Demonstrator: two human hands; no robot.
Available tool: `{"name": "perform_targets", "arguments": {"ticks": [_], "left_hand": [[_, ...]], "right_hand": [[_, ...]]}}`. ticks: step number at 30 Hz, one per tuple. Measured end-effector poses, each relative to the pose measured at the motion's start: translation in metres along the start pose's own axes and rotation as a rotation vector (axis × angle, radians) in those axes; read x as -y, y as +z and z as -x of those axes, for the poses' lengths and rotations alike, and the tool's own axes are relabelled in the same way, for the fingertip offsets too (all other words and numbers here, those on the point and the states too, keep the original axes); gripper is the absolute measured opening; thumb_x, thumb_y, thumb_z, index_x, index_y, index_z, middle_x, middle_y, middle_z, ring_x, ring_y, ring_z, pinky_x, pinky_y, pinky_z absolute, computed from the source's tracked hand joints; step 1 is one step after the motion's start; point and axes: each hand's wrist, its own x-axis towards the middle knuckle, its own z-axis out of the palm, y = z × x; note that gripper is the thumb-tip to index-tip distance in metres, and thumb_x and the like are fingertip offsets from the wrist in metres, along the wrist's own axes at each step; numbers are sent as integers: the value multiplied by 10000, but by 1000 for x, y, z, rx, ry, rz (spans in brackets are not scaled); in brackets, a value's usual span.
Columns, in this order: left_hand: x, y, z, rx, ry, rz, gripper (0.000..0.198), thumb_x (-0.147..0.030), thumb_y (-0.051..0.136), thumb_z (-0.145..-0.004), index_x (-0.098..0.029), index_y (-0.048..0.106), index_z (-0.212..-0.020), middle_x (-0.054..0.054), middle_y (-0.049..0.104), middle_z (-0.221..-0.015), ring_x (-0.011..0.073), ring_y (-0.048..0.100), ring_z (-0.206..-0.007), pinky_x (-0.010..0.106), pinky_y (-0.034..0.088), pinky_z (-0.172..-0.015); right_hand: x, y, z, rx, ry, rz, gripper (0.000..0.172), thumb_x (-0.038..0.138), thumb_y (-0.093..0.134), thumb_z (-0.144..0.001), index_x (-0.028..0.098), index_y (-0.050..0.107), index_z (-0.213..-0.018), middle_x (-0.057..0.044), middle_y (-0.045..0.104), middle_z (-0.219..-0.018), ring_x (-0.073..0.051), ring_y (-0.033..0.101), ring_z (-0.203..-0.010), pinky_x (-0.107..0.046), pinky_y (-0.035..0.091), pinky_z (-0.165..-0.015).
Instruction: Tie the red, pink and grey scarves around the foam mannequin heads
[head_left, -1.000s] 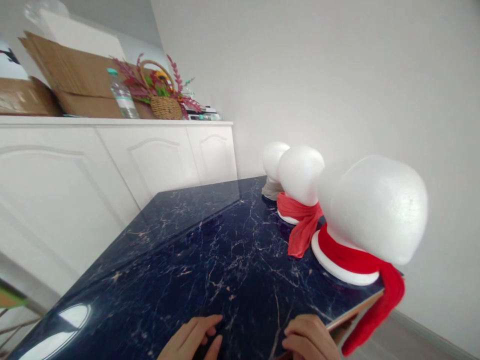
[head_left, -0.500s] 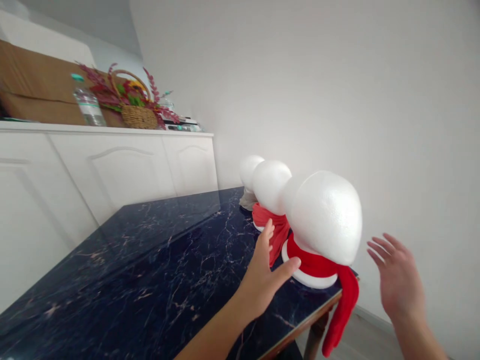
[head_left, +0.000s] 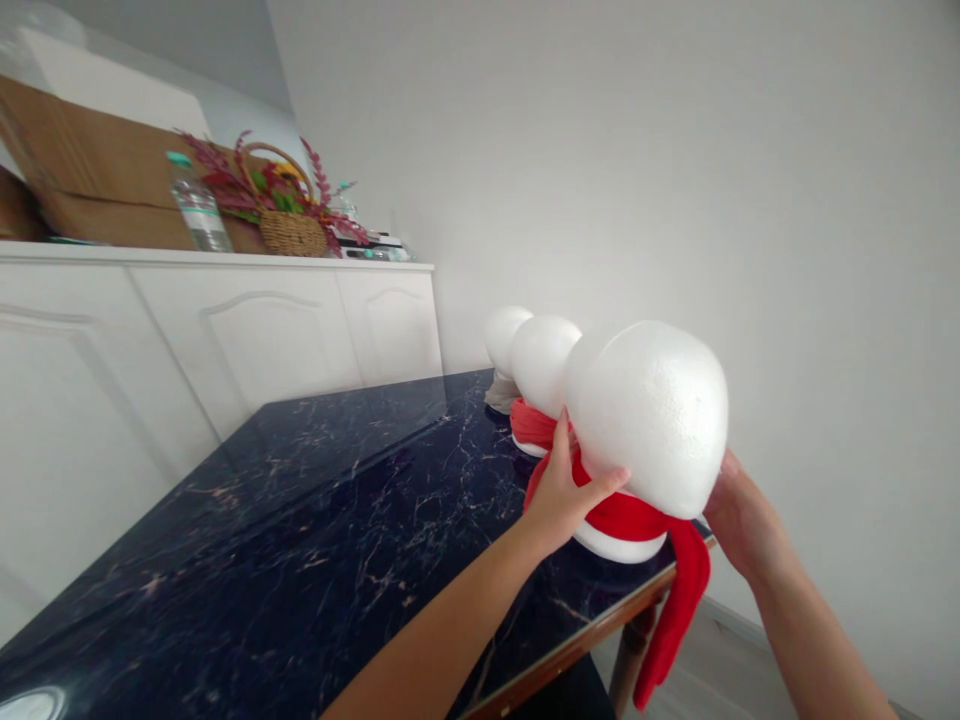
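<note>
Three white foam heads stand in a row near the right edge of a dark blue marble table [head_left: 337, 520]. The nearest foam head [head_left: 649, 410] wears a red scarf [head_left: 675, 590] whose end hangs over the table edge. My left hand [head_left: 566, 490] grips this head's neck and scarf on the left side. My right hand [head_left: 739, 515] holds it from the right, partly hidden behind the head. The middle foam head [head_left: 541, 362] also has a red scarf [head_left: 529, 425]. The far foam head [head_left: 501, 335] wears a beige cloth.
A white cabinet [head_left: 225, 330] runs along the left wall. On it stand cardboard boxes [head_left: 90, 190], a water bottle [head_left: 196, 205] and a wicker basket of flowers [head_left: 289, 225]. A plain white wall lies to the right, past the table edge.
Both hands rose from the near table edge, reached out spread apart, and have closed onto the nearest foam head from either side.
</note>
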Motion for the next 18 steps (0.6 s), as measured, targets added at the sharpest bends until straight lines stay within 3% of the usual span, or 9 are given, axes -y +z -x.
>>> {"name": "perform_targets", "arguments": {"ticks": [5,10,14,18], "left_hand": [[-66,-36,7,29,15,-34,1018,-322,723,-818,-316,10,-1544,99,321,-1567,301,327,-1426,510,236,-1195],[-119,-108,13,-68,-18,-80,975,-361,713,-823,-279,65,-1547,113,438,-1493,323,378,-1394,532,254,-1179],[-133,-174,29,-116,-18,-31,838,-346,671,-858,-307,173,-1531,81,478,-1473,295,417,-1375,496,293,-1171],[-125,-229,54,-220,-36,-5,776,-340,661,-864,-310,233,-1511,67,541,-1420,255,512,-1301,456,332,-1155]], "right_hand": [[35,42,4,96,-37,-16,600,562,643,-783,299,556,-1315,-81,641,-1268,-331,627,-1094,-463,536,-813],[49,122,-18,292,-12,-86,769,487,673,-807,351,338,-1485,-60,640,-1270,-304,624,-1113,-499,499,-935],[31,192,-37,437,46,-122,877,451,708,-803,367,220,-1528,-51,652,-1229,-274,634,-1102,-486,467,-1003],[-5,248,-47,507,157,-197,827,419,729,-785,331,305,-1489,-46,661,-1185,-254,595,-1167,-443,456,-1020]]}}
